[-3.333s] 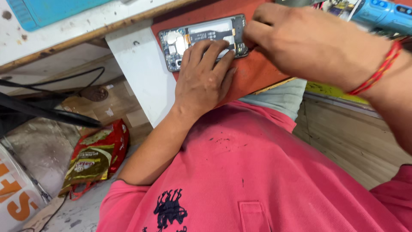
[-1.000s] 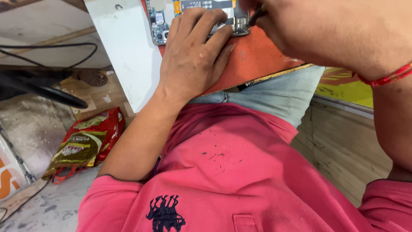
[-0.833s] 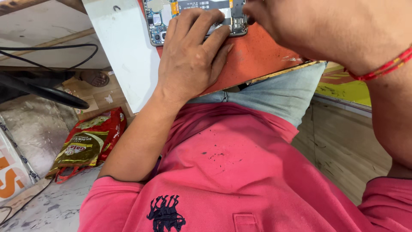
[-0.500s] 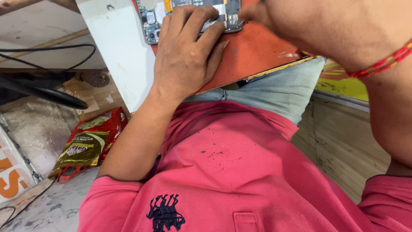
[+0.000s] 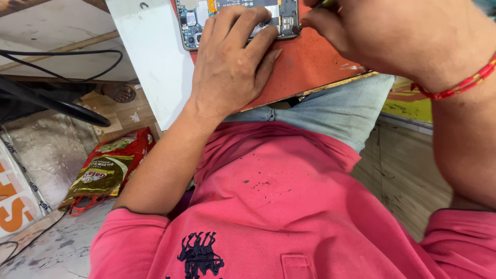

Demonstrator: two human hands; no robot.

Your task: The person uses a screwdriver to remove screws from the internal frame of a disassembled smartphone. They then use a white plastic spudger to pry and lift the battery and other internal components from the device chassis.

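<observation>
Filling the lower half of the view, our pink short-sleeved cotton shirt [image 5: 289, 206] is covering the torso, with pale blue denim [image 5: 336, 108] showing above it on the lap. Resting on that lap, a flat rust-red work board [image 5: 310, 67] is carrying everything we are handling, and a white panel [image 5: 155, 57] is standing just beside its left edge. On the floor to the left, a red and gold foil snack bag [image 5: 106, 173] is lying flat; whether anything is inside it we cannot tell. We are pressing our left hand [image 5: 230, 67] palm-down on the board, its spread fingers lying across an opened smartphone with its back cover off and circuit boards exposed [image 5: 194, 23], which is sitting at the board's top edge, partly cut off by the frame. Our right hand [image 5: 392, 36], wearing a red thread band [image 5: 457, 85] at the wrist, is pinching its fingertips closed at the phone's lower right corner; what they are gripping we cannot make out.
</observation>
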